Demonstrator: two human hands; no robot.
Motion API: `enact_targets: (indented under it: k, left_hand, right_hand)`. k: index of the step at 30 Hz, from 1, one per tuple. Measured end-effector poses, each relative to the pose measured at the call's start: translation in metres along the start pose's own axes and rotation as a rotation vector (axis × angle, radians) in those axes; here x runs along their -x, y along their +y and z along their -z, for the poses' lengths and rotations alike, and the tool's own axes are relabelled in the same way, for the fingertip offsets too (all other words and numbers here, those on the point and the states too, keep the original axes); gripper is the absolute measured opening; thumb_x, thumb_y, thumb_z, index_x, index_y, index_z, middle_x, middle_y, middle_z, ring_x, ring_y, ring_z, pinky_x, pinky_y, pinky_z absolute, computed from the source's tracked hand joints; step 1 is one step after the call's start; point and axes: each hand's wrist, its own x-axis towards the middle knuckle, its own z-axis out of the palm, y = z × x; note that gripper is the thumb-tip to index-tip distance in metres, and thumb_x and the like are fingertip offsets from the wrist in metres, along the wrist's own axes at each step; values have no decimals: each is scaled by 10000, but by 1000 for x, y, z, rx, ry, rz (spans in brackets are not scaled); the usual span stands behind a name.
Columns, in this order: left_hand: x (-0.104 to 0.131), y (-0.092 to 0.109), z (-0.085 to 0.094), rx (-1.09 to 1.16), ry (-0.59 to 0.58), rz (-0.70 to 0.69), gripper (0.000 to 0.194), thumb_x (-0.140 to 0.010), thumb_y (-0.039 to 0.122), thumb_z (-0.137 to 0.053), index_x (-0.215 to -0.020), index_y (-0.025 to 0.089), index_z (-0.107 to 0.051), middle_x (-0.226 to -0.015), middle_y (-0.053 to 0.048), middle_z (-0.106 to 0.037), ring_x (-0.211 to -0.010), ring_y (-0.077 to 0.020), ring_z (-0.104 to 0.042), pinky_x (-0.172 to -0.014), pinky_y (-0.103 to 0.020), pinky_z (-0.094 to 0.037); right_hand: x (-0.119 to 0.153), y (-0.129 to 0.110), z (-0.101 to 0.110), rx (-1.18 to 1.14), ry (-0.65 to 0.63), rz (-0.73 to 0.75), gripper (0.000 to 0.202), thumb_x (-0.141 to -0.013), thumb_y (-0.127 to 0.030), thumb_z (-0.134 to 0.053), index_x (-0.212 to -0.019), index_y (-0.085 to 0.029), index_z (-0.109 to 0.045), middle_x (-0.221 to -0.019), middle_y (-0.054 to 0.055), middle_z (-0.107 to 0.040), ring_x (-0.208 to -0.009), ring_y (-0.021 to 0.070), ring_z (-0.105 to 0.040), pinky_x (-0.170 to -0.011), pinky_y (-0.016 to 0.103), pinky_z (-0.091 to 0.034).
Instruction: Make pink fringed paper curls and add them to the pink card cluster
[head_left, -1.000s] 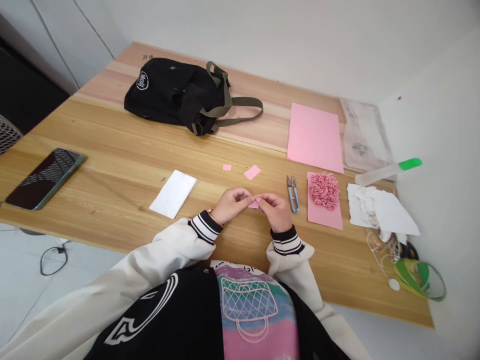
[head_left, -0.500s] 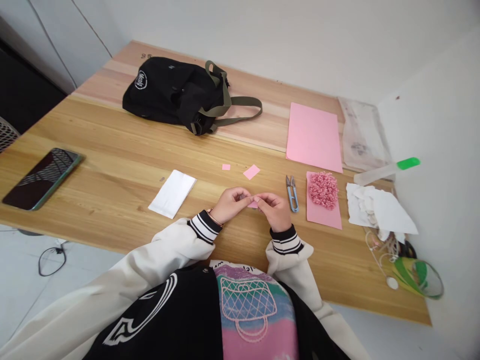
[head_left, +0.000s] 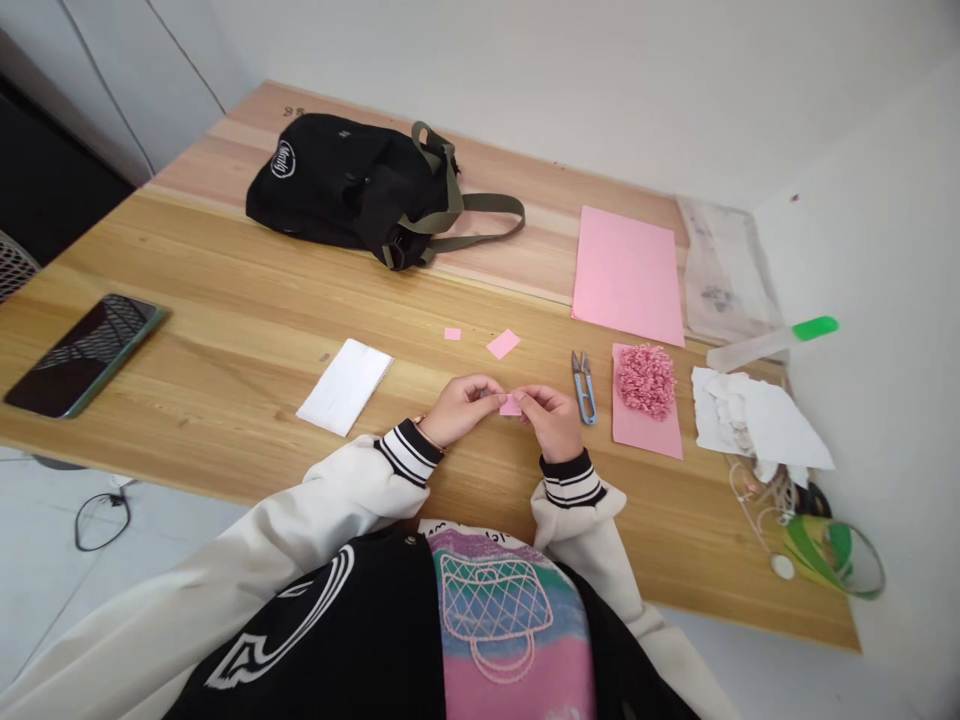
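Note:
A small pink paper piece (head_left: 511, 406) is pinched between my two hands above the near part of the table. My left hand (head_left: 463, 408) grips its left edge with thumb and forefinger, while my right hand (head_left: 553, 418) pinches its right edge. Beyond my hands lie two more pink pieces, a tiny one (head_left: 452, 334) and a larger one (head_left: 503, 344). Blue thread snips (head_left: 584, 388) rest just right of my right hand. A bundle of pink loops (head_left: 646, 381) sits on a pink sheet (head_left: 649, 436) farther right.
A white folded paper (head_left: 344, 388) lies left of my hands, a phone (head_left: 82, 355) at the far left. Behind are a black bag (head_left: 345, 190) and a large pink sheet (head_left: 628, 275). White scraps (head_left: 780, 425) and a green tape roll (head_left: 836, 555) are at the right.
More of the pink piece shows between my hands, as my fingers have moved slightly apart along its upper edge. Nothing else on the table has moved.

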Motion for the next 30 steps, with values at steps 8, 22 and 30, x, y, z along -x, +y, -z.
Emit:
enact_targets:
  k: [8, 22, 30]
  left_hand:
    - [0, 1, -1, 0, 6, 8, 149, -675, 268, -623, -666, 124, -587, -572, 23, -540, -547, -78, -469, -571, -228, -364]
    - [0, 0, 0, -3, 6, 22, 160, -671, 277, -621, -670, 120, -590, -585, 14, -551, -557, -82, -476, -573, -225, -371]
    - [0, 0, 0, -7, 5, 20, 166, -670, 282, -621, -673, 119, -593, -585, 15, -550, -550, -81, -474, -569, -227, -370]
  right_hand:
    - [1, -3, -1, -9, 0, -19, 161, -580, -326, -670, -595, -169, -636, -544, 1, -632, -467, 100, -517, -495, 253, -446]
    - [1, -5, -3, -25, -14, -32, 217, -544, -366, -703, -598, -169, -629, -533, -1, -622, -468, 101, -516, -495, 258, -452]
    - [1, -4, -2, 4, -20, -11, 223, -556, -378, -699, -609, -171, -637, -537, 4, -628, -474, 109, -530, -493, 263, -457]
